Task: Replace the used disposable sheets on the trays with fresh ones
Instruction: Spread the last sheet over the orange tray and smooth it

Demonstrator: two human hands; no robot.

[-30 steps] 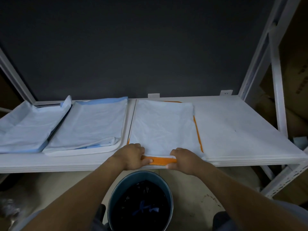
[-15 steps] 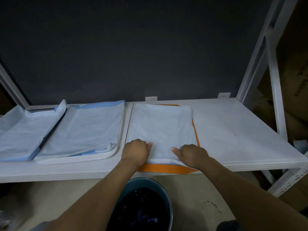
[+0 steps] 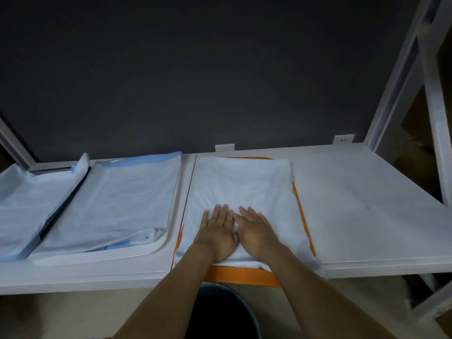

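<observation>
Sheets [image 3: 242, 189] cover three trays [image 3: 241, 274]; two hands [image 3: 216, 234], fingers [image 3: 249, 214] spread flat, grasp nothing.

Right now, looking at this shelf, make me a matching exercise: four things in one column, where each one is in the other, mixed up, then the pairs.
Things:
1. orange tray
2. white tray
3. bin
4. hands

Places:
A. under the shelf edge
B. flat on the sheet
C. left of the orange tray
D. under the sheet, hanging over the shelf's front edge

Pairs: 1-D, 2-C, 3-A, 4-B
</observation>
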